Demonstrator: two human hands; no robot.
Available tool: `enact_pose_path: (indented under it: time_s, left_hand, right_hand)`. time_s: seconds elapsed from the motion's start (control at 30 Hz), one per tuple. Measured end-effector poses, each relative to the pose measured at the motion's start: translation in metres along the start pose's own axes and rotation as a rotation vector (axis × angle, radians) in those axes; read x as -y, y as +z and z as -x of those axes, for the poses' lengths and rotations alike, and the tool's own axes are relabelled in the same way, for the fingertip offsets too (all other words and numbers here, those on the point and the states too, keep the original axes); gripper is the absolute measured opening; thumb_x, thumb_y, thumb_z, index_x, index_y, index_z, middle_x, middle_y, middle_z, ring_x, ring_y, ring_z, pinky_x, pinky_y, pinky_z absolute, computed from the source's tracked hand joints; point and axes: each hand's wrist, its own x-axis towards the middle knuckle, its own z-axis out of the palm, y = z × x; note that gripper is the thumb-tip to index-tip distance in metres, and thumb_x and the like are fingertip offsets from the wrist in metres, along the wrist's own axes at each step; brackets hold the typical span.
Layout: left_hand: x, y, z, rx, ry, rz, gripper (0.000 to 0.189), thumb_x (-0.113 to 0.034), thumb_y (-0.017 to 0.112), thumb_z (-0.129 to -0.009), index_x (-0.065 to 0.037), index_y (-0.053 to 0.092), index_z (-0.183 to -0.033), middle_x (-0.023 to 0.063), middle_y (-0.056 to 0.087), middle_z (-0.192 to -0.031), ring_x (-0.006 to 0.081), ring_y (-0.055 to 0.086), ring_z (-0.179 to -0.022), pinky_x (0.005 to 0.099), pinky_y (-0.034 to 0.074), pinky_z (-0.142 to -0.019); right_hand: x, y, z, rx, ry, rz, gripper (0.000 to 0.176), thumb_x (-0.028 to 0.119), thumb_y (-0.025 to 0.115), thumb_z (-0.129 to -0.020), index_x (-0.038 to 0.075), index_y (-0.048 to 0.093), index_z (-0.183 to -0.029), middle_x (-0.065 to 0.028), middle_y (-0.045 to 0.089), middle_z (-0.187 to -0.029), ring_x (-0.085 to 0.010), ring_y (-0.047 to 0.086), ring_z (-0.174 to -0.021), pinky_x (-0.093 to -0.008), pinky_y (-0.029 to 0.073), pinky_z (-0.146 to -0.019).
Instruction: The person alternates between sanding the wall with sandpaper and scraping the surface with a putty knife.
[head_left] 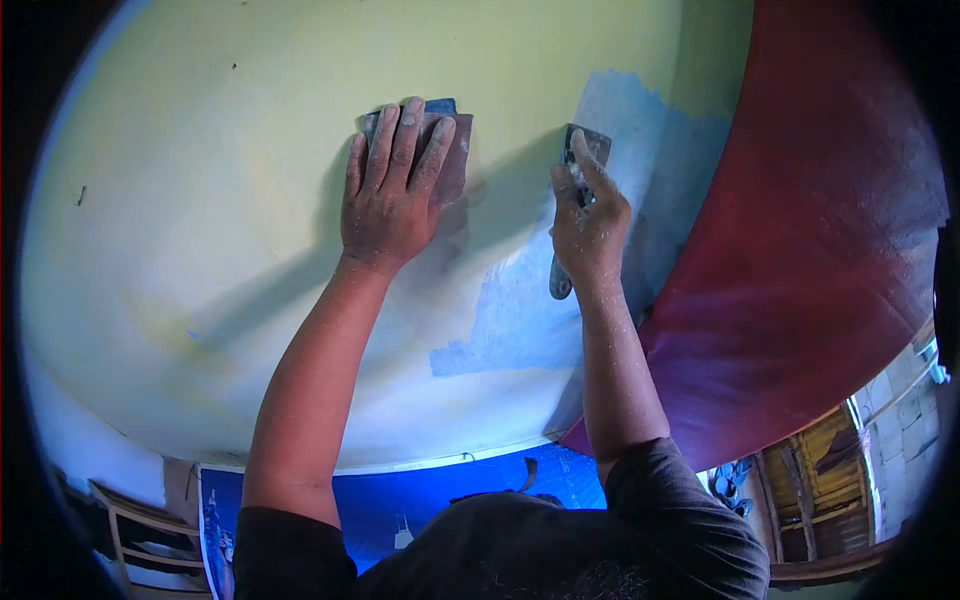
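Left hand (390, 195) flat on sanding pad (457, 160) | right hand (588, 218) clenching scraper (592, 146) (axis upright) | just right of pad

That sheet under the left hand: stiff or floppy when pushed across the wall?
Probably floppy: the sanding sheet looks thin, spread flat beneath the left hand. Likely light, since open fingers alone press it to the wall. Dust on the hand suggests it grips rather than slides.

Home renovation site: patchy painted wall (200, 220)
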Motion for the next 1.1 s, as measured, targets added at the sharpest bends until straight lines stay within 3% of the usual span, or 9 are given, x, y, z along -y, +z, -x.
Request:
enact_pose_path:
  time_s: [0.43,0.7,0.8,0.87,1.1]
  left_hand:
    - [0.0,0.002,-0.001,-0.02,0.01,-0.027,0.066,-0.017,0.058,-0.101,-0.026,0.052,-0.166,0.0098,0.041,-0.177,0.0344,0.037,-0.164,0.0602,0.031,-0.128]
    - [0.001,-0.002,-0.001,-0.009,0.019,-0.023,0.064,-0.018,0.058,-0.102,-0.025,0.053,-0.166,0.0109,0.041,-0.177,0.035,0.038,-0.163,0.0598,0.03,-0.129]
    - [-0.001,-0.003,-0.001,-0.018,0.006,-0.048,0.065,-0.021,0.062,-0.101,-0.028,0.053,-0.165,0.0072,0.043,-0.176,0.0311,0.039,-0.163,0.0565,0.032,-0.129]
    - [-0.001,-0.001,-0.001,-0.023,0.015,-0.039,0.062,-0.018,0.058,-0.103,-0.026,0.053,-0.165,0.0094,0.042,-0.177,0.0332,0.038,-0.163,0.0581,0.031,-0.129]
    - [-0.001,-0.004,-0.002,-0.014,0.002,-0.02,0.06,-0.018,0.056,-0.105,-0.026,0.054,-0.164,0.0094,0.04,-0.177,0.0336,0.037,-0.164,0.0589,0.031,-0.129]
  right_hand:
    - [-0.005,0.001,0.0,-0.018,-0.066,0.015,0.049,0.01,0.072,-0.105,0.005,0.065,-0.153,-0.0265,0.076,-0.102,-0.0273,0.071,-0.089,-0.0399,0.057,-0.085]
    - [0.004,-0.003,-0.006,-0.002,-0.033,0.005,0.049,0.01,0.072,-0.105,0.005,0.065,-0.153,-0.0273,0.077,-0.106,-0.0315,0.07,-0.09,-0.0414,0.057,-0.088]
    - [0.002,-0.002,-0.014,-0.031,-0.082,0.009,0.049,0.01,0.071,-0.105,0.004,0.065,-0.152,-0.0272,0.077,-0.106,-0.0313,0.071,-0.091,-0.0412,0.057,-0.089]
    - [-0.005,0.0,-0.009,-0.04,-0.153,0.019,0.049,0.01,0.071,-0.105,0.003,0.065,-0.152,-0.0271,0.077,-0.105,-0.0308,0.072,-0.093,-0.0408,0.057,-0.089]
    - [0.004,-0.003,-0.018,-0.029,-0.079,-0.021,0.047,0.009,0.07,-0.105,0.002,0.066,-0.151,-0.029,0.077,-0.109,-0.0346,0.073,-0.097,-0.0411,0.057,-0.092]
